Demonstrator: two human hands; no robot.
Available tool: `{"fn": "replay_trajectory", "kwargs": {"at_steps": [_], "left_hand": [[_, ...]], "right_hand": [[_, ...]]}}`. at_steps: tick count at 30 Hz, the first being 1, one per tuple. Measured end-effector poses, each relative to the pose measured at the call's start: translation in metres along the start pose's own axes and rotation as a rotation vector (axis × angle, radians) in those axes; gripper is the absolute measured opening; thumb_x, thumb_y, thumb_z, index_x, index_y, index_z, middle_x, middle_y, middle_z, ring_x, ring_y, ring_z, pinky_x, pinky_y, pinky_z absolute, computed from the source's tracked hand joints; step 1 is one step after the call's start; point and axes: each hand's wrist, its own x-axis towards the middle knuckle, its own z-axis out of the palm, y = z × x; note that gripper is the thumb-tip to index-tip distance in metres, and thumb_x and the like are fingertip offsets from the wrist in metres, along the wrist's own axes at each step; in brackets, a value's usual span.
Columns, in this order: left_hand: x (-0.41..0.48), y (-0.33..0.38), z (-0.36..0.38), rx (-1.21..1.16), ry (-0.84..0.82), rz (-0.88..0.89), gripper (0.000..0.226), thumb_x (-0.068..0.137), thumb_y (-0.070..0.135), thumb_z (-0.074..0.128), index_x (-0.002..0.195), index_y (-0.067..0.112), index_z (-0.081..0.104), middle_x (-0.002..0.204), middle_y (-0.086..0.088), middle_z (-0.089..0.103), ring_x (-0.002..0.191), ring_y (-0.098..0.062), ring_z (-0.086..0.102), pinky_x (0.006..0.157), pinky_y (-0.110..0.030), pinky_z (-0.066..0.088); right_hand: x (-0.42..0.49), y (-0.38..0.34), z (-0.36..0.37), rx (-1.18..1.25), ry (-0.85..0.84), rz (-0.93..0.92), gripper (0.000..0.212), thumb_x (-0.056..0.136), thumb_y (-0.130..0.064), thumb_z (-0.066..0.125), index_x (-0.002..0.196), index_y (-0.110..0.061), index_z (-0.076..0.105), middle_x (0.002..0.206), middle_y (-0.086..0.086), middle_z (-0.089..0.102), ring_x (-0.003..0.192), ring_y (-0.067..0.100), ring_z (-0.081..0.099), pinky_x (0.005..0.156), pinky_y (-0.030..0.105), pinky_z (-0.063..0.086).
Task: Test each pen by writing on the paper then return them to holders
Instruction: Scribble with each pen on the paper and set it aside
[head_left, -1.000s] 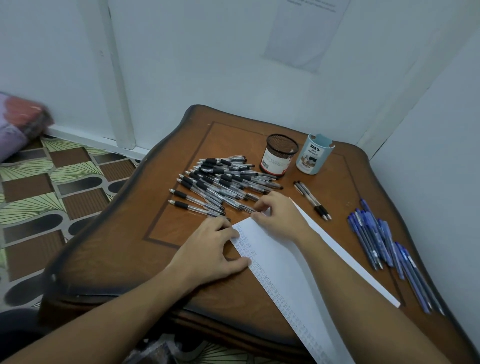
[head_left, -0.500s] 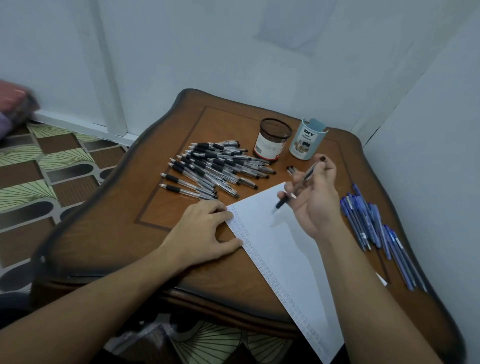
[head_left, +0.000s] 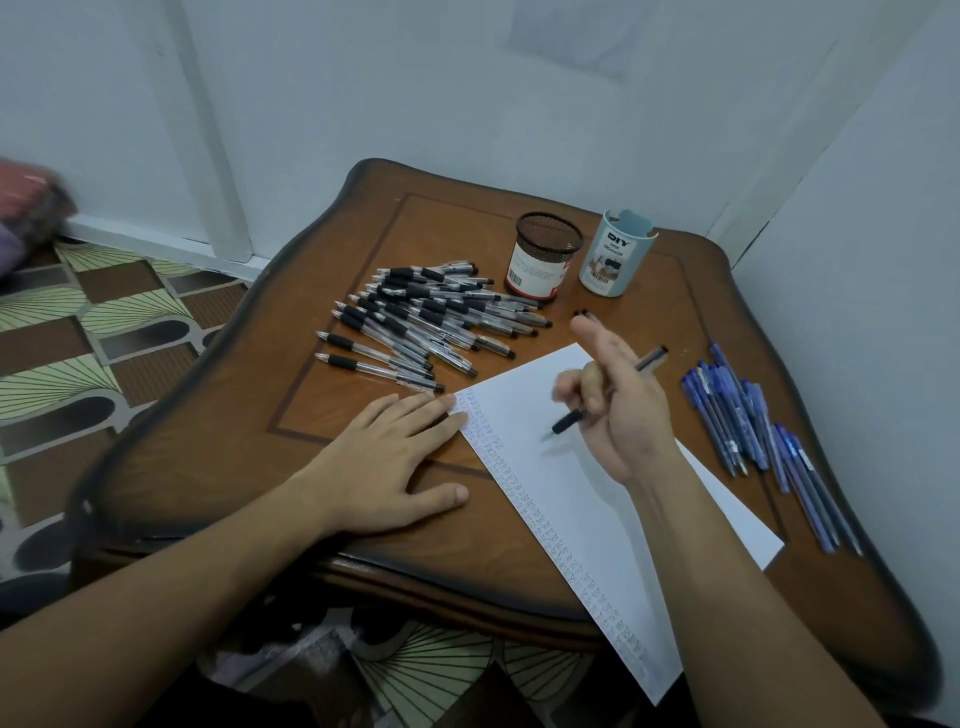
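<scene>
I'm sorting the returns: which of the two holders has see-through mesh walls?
The black mesh holder, left of the pale blue DIY holder; the blue one's walls are solid.

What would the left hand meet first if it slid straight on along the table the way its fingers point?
The paper, most likely. The left hand lies flat, with its fingertips right at the sheet's written edge near the far corner. Whether they touch it is unclear.

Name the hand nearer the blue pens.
Right. The right hand, gripping a black pen, hovers over the paper beside the blue pens; the left hand lies flat at its opposite edge.
</scene>
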Motion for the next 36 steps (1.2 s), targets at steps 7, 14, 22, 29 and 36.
{"fn": "replay_trajectory", "kwargs": {"at_steps": [7,14,22,29,36], "left_hand": [[0.000,0.002,0.001,0.036,-0.017,-0.023,0.088,0.078,0.085,0.007,0.154,0.041,0.001,0.163,0.013,-0.007,0.148,-0.008,-0.012,0.118,-0.038,-0.015],[0.001,0.003,0.002,0.025,0.005,-0.040,0.090,0.075,0.088,0.007,0.153,0.043,0.006,0.163,0.014,-0.001,0.149,-0.009,-0.006,0.118,-0.036,-0.013],[0.002,0.005,0.003,0.013,0.024,-0.052,0.091,0.074,0.087,0.011,0.153,0.041,0.012,0.163,0.012,0.005,0.149,-0.010,-0.001,0.119,-0.037,-0.010],[0.003,0.004,0.002,0.003,0.016,-0.044,0.094,0.073,0.090,0.007,0.153,0.042,0.012,0.163,0.012,0.005,0.149,-0.011,-0.001,0.118,-0.037,-0.011],[0.001,0.007,0.002,-0.002,0.024,-0.058,0.090,0.074,0.085,0.011,0.153,0.042,0.014,0.163,0.013,0.006,0.148,-0.010,0.000,0.118,-0.037,-0.011]], "right_hand": [[0.007,0.021,-0.010,-0.184,-0.056,0.085,0.068,0.090,-0.063,0.033,0.097,-0.009,0.074,0.071,0.014,0.068,0.065,0.020,0.063,0.055,0.025,0.043],[0.007,0.051,-0.012,-0.493,-0.127,-0.069,0.023,0.083,-0.048,0.064,0.074,-0.028,0.060,0.059,-0.002,0.057,0.057,0.013,0.051,0.059,0.032,0.042],[0.013,0.057,-0.009,-0.548,-0.181,-0.041,0.039,0.086,-0.009,0.075,0.057,-0.017,0.050,0.048,0.004,0.053,0.053,0.024,0.053,0.063,0.036,0.046],[0.007,0.064,-0.006,-0.698,-0.113,-0.184,0.039,0.081,-0.003,0.067,0.055,-0.007,0.039,0.054,0.005,0.035,0.054,0.012,0.034,0.056,0.030,0.029],[0.010,0.065,-0.008,-0.689,-0.145,-0.162,0.036,0.074,-0.014,0.064,0.053,-0.016,0.035,0.055,0.003,0.029,0.056,0.018,0.030,0.057,0.035,0.028]]}}
